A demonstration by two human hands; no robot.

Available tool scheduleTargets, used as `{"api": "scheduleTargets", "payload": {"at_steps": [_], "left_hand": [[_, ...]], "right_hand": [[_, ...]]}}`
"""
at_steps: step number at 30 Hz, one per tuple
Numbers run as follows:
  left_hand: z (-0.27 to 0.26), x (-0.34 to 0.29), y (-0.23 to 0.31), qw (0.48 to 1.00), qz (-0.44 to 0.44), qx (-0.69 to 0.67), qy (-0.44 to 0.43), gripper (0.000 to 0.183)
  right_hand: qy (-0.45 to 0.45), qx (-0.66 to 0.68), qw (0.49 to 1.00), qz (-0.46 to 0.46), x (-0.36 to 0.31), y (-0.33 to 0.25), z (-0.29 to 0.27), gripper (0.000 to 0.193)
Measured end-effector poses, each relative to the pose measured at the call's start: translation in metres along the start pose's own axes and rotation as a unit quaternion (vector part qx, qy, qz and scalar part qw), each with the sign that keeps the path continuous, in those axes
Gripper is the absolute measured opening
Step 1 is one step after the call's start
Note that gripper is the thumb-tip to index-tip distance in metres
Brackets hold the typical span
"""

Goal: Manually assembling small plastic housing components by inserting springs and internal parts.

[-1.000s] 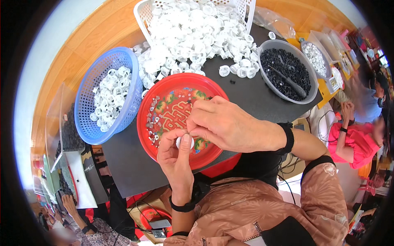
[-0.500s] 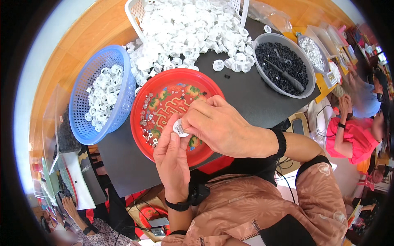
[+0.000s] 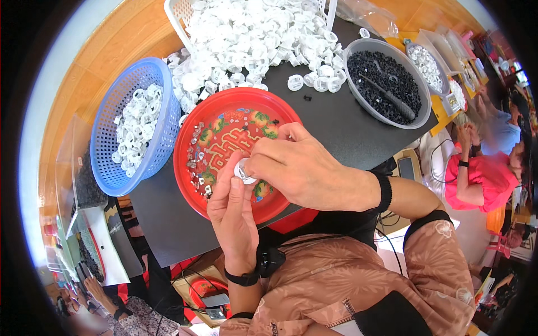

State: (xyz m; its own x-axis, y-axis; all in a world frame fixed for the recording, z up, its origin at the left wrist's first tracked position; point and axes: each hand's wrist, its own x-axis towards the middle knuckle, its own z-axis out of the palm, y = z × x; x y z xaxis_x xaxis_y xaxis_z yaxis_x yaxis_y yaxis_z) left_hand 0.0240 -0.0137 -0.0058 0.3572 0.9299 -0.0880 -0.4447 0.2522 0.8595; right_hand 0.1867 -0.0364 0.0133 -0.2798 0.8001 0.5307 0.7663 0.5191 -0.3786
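Above the near right part of a red patterned tray (image 3: 186,120), both my hands meet at a small round white plastic piece (image 3: 244,171). My left hand (image 3: 232,213) pinches it between thumb and fingers. The bent fingers of my right hand (image 3: 305,171) press at the piece's right side; whether they hold a smaller part is hidden. Small clear and metallic bits (image 3: 196,159) lie along the tray's left side. Behind the tray spreads a big heap of similar white pieces (image 3: 252,39).
A blue basket (image 3: 101,134) of white pieces stands at left. At right, a grey bowl (image 3: 386,123) holds small black parts and a dark-handled screwdriver (image 3: 392,101). A white basket (image 3: 175,22) sits behind the heap. Co-workers (image 3: 476,179) sit farther right and at lower left.
The whole view has shifted slightly, with tray and baskets a little higher and more left. My right fingers have closed further over the white piece, covering more of it.
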Motion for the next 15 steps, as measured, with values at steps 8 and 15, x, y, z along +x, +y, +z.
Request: {"api": "scheduleTargets", "payload": {"at_steps": [8,15], "left_hand": [[0.0053,0.0033,0.0027,1.0,-0.006,-0.027,-0.001,0.043],[-0.0006,0.0011,-0.001,1.0,0.009,-0.016,-0.008,0.035]], "right_hand": [[0.054,0.026,0.998,0.027,0.0008,0.0025,0.0018,0.027],[0.044,0.025,0.997,0.056,0.0003,-0.0032,0.0004,0.036]]}}
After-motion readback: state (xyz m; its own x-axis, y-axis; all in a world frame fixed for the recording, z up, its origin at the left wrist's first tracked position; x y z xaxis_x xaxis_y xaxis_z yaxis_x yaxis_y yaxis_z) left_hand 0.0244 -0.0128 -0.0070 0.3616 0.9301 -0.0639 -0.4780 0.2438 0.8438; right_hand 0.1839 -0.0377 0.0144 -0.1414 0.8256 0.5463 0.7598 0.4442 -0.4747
